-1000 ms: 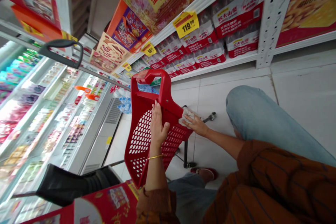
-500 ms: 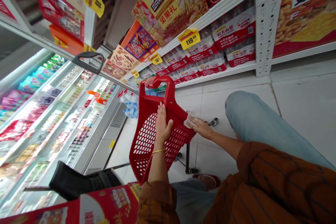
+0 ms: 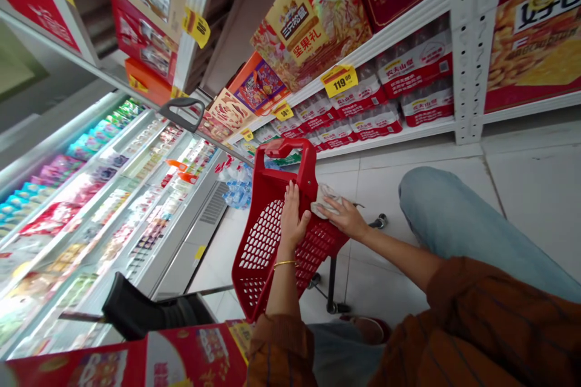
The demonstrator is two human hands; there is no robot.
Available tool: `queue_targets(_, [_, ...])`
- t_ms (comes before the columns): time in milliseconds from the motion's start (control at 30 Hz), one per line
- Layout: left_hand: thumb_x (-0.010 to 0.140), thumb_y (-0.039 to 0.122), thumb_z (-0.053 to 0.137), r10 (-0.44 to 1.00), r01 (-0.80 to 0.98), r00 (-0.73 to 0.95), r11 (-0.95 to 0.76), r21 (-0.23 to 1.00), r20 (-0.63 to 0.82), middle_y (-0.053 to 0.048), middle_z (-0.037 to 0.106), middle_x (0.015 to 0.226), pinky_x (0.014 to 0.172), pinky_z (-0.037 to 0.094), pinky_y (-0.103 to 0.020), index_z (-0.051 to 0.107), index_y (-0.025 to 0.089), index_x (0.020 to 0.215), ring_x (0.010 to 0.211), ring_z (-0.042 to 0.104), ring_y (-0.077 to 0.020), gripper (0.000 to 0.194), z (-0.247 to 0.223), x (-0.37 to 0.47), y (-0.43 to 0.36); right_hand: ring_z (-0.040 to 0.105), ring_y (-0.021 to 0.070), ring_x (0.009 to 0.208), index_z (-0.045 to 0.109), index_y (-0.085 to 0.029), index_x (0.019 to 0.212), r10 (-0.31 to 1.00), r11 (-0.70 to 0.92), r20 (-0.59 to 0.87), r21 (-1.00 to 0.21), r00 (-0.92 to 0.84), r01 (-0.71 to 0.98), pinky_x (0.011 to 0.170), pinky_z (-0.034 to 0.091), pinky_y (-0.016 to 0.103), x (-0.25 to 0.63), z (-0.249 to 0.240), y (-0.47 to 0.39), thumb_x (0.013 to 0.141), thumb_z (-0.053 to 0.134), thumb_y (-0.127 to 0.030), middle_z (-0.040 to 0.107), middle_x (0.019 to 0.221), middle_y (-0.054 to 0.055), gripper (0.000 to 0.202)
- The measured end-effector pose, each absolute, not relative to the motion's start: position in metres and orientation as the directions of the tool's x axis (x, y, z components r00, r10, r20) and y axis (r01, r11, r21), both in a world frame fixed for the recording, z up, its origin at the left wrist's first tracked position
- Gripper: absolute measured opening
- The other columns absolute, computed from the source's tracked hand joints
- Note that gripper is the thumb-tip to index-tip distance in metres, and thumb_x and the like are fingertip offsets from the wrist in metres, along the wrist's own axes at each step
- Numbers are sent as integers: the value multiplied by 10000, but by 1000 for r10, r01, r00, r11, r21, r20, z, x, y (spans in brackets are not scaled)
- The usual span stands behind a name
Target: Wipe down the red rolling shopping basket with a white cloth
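Under my open left hand (image 3: 292,225), I see a red basket (image 3: 307,193) with holes, my right hand (image 3: 349,219) close by, gripping a pale cloth (image 3: 323,198) against the basket's side.

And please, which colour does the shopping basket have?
The basket is red; the head view shows it best.

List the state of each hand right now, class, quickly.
Left hand: open, fingers extended, against the red basket.
Right hand: holding a whitish cloth against the basket's side.
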State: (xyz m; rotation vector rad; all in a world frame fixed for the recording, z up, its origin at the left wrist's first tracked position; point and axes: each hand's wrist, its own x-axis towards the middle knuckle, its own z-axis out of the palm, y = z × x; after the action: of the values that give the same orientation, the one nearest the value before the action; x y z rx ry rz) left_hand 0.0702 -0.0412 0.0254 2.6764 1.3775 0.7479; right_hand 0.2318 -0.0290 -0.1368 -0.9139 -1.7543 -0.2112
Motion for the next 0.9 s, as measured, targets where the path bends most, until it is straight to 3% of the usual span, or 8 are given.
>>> queue_targets(233, [976, 652, 237, 781, 747, 474, -602, 284, 407, -136, 206, 1619, 1210, 138, -522, 210, 205, 1556, 1513, 85, -285, 733, 25, 70, -43, 327, 304, 1410, 531, -390, 1372, 445, 709, 895, -338, -21, 619, 1085, 421, 510, 210, -87, -1, 926, 574, -206, 457, 1499, 11, 484])
queue_targets(433, [974, 657, 231, 780, 732, 473, -607, 310, 411, -135, 229, 1612, 1211, 146, -518, 220, 209, 1554, 1512, 90, -282, 734, 25, 69, -41, 120, 396, 1484, 516, -376, 1388, 457, 727, 889, -353, -31, 589, 1125, 316, 666, 204, -85, 1, 865, 676, -408, 434, 1511, 33, 549])
queue_targets(533, [977, 651, 223, 781, 727, 475, -608, 319, 406, -124, 227, 1615, 1213, 146, -514, 206, 220, 1559, 1511, 99, -279, 724, 26, 68, -41, 157, 376, 1483, 479, -410, 1408, 473, 716, 881, -369, -23, 592, 1142, 313, 642, 201, -86, 3, 884, 658, -342, 415, 1526, 3, 558])
queue_targets(667, [986, 624, 261, 779, 712, 482, -615, 339, 400, -112, 205, 1622, 1215, 136, -507, 179, 226, 1565, 1511, 99, -279, 707, 27, 68, -42, 240, 342, 1464, 354, -428, 1477, 439, 696, 899, -339, -1, 633, 1110, 402, 559, 199, -94, 4, 916, 597, -216, 337, 1574, 2, 646])
queue_targets(800, [983, 630, 264, 782, 716, 486, -612, 336, 391, -98, 178, 1630, 1215, 140, -504, 156, 231, 1568, 1512, 85, -279, 717, 27, 69, -42, 456, 320, 1338, 292, -450, 1497, 482, 603, 876, -354, 27, 715, 999, 516, 447, 196, -106, 1, 906, 610, -195, 246, 1613, 41, 718])
queue_targets(900, [977, 646, 251, 785, 718, 483, -609, 337, 387, -95, 161, 1633, 1214, 143, -505, 148, 230, 1569, 1513, 86, -282, 731, 27, 70, -42, 562, 290, 1223, 280, -439, 1505, 561, 558, 827, -415, 42, 719, 949, 546, 416, 193, -112, -1, 902, 604, -179, 256, 1610, 47, 733])
